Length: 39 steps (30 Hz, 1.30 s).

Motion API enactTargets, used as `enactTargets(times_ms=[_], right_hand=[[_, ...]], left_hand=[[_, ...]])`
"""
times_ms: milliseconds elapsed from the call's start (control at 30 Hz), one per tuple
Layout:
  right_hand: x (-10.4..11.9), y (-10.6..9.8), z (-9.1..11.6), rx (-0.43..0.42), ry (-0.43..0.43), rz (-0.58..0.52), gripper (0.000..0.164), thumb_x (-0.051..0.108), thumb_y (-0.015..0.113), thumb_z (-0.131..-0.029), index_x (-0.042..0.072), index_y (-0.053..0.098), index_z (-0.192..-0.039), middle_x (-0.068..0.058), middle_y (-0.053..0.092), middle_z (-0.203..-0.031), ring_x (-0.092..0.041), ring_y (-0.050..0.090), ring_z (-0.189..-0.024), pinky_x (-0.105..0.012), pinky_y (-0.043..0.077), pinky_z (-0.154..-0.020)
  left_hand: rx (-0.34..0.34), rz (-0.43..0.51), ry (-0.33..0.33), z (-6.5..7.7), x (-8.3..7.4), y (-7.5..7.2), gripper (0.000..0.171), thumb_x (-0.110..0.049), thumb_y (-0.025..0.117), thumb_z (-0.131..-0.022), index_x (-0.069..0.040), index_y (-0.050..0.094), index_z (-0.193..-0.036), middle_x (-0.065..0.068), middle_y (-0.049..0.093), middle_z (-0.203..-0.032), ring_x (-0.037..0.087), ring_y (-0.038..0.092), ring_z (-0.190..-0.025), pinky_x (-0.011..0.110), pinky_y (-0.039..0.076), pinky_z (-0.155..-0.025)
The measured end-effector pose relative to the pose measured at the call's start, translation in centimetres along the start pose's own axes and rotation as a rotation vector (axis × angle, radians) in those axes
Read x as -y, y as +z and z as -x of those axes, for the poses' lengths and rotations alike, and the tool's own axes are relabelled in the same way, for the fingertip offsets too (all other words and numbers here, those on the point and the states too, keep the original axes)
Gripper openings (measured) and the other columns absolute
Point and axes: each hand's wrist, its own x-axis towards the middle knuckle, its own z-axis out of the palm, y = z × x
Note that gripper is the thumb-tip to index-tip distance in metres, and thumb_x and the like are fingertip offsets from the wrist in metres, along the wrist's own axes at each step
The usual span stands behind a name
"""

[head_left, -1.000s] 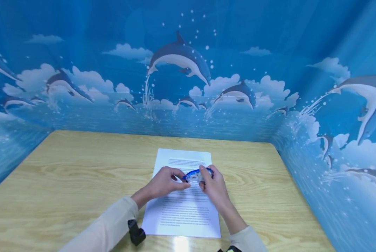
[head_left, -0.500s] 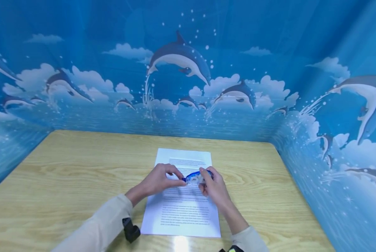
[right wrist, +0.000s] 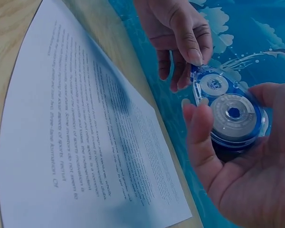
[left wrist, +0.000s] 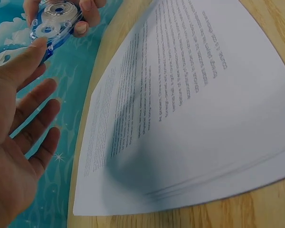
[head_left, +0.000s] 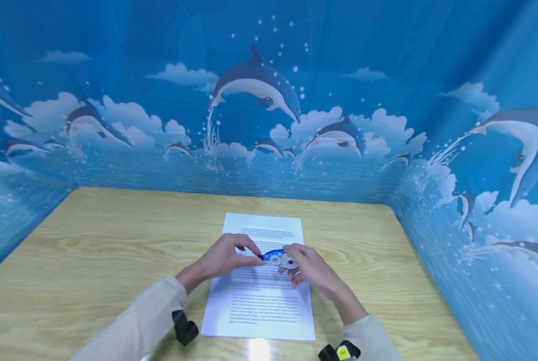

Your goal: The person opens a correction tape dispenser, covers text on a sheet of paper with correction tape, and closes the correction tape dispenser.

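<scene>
A blue, clear-bodied correction tape dispenser [right wrist: 232,111] is held above the printed sheets [head_left: 260,311], between both hands. Inside it, two white reels show through the casing. My right hand [head_left: 316,268] grips its wide rear end, thumb on one side and fingers on the other. With thumb and forefinger, my left hand [head_left: 228,255] pinches the narrow tip; the other fingers are spread loosely in the left wrist view. The pinched tip itself is mostly hidden by the fingertips.
The printed sheets lie on a wooden table [head_left: 129,225]. A blue curtain [head_left: 170,45] with dolphins surrounds the table's back and sides. Black wrist cameras [head_left: 184,328] are strapped to both sleeves.
The dispenser has turned slightly so its reels show more in the head view. My right hand has rotated and shifted its fingers; my left hand has moved slightly left while pinching the tip.
</scene>
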Motion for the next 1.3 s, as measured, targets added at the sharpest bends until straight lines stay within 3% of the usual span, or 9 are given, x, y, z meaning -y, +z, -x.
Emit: enactTargets(times_ms=[100,300,400,600,733,900,1300], right_hand=[[0.0,-0.2,-0.1,0.042,0.022,-0.065,0.05,0.041,0.05,-0.097,-0.004,0.056,-0.119,-0.015,0.066,-0.089,-0.015,0.056,-0.064,-0.03,0.054,-0.057],[-0.3,-0.3,-0.2,0.05,0.052,-0.184,0.05,0.037,0.057,-0.094,-0.006,0.052,-0.119,-0.016,0.06,-0.099,-0.019,0.06,-0.074,-0.033,0.057,-0.066],[-0.5,-0.5,-0.1,0.019,0.036,-0.205,0.046,0.033,0.062,-0.092,-0.006,0.051,-0.116,-0.017,0.057,-0.105,-0.025,0.063,-0.085,-0.038,0.057,-0.074],[-1.1,-0.9,0.0,-0.04,-0.074,-0.167,0.04,0.019,0.069,-0.089,-0.006,0.053,-0.116,-0.022,0.059,-0.109,-0.039,0.059,-0.102,-0.043,0.054,-0.082],[-1.4,-1.1,0.1,-0.164,-0.113,-0.017,0.035,0.02,0.072,-0.087,0.001,0.058,-0.114,-0.014,0.06,-0.11,-0.032,0.059,-0.103,-0.045,0.052,-0.086],[-1.9,-1.9,0.3,-0.384,-0.074,0.232,0.032,0.03,0.074,-0.085,0.015,0.063,-0.112,-0.006,0.061,-0.116,-0.024,0.056,-0.111,-0.044,0.046,-0.092],[-4.7,-7.2,2.1,-0.602,-0.017,0.258,0.041,0.033,0.072,-0.086,0.01,0.058,-0.118,-0.017,0.057,-0.122,-0.03,0.054,-0.112,-0.043,0.046,-0.09]], left_hand=[[0.008,0.024,0.001,0.1,0.1,-0.1,0.025,-0.038,0.078,-0.079,-0.019,0.075,-0.095,-0.01,0.069,-0.093,0.021,0.063,-0.094,0.044,0.049,-0.083],[0.031,-0.013,-0.053,0.8,0.2,-1.0,0.062,-0.04,0.079,-0.077,-0.013,0.06,-0.129,0.002,0.058,-0.129,0.024,0.052,-0.118,0.048,0.043,-0.096],[0.022,-0.131,-0.088,0.9,0.3,-1.5,0.078,-0.046,0.079,-0.075,-0.016,0.05,-0.14,0.005,0.045,-0.144,0.026,0.039,-0.132,0.051,0.034,-0.105],[0.054,-0.493,-0.088,0.9,0.6,-1.9,0.091,-0.063,0.069,-0.075,-0.019,0.038,-0.148,0.014,0.026,-0.154,0.037,0.016,-0.141,0.061,0.015,-0.109],[0.092,-0.612,-0.081,0.8,0.9,-1.7,0.089,-0.067,0.063,-0.078,-0.022,0.034,-0.15,0.013,0.022,-0.155,0.038,0.01,-0.142,0.062,0.009,-0.11],[0.124,-0.673,-0.038,0.3,0.9,-1.2,0.084,-0.067,0.055,-0.084,-0.022,0.032,-0.151,0.012,0.02,-0.156,0.037,0.01,-0.142,0.06,0.005,-0.111],[0.235,-0.687,0.012,-2.4,-0.7,1.3,0.082,-0.073,0.042,-0.086,-0.027,0.027,-0.152,0.008,0.017,-0.158,0.032,0.011,-0.143,0.056,0.006,-0.112]])
